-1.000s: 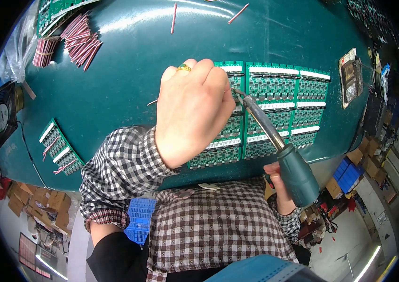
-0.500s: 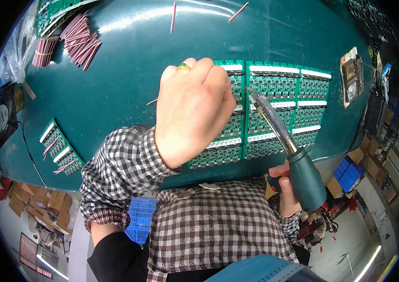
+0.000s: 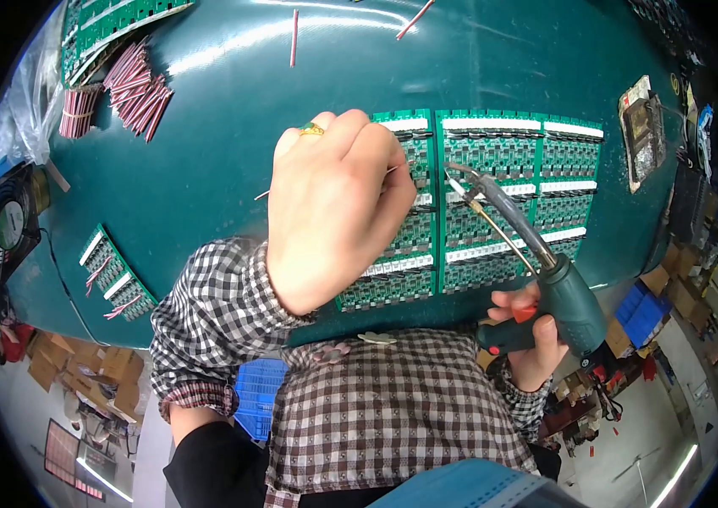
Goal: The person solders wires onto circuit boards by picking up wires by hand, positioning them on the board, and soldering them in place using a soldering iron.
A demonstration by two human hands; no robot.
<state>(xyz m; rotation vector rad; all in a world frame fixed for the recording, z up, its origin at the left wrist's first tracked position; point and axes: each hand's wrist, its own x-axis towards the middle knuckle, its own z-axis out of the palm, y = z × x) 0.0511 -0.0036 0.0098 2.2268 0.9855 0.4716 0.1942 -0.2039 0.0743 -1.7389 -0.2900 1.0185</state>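
Note:
My left hand (image 3: 333, 207), a ring on one finger, is closed in a pinch over the left column of green circuit boards (image 3: 492, 222). Between its fingers is a thin wire (image 3: 262, 196); one end sticks out left of the hand, and most of it is hidden. My right hand (image 3: 538, 343) grips a dark green soldering gun (image 3: 574, 305) with a red trigger, at the near right of the boards. Its bent barrel and thin feed tube reach up and left, the tip just over the boards, right of my left fingers.
Bundled red-and-white wires (image 3: 137, 91) lie at the far left beside stacked green boards (image 3: 126, 21). A small board panel (image 3: 116, 275) with wires is at the near left, a black fan (image 3: 10, 222) at the left edge. A worn tray-like block (image 3: 642, 134) sits far right.
The soldering gun has turned and shifted slightly right, so its red trigger and feed tube show more. My left hand has moved slightly left, still pinching the wire.

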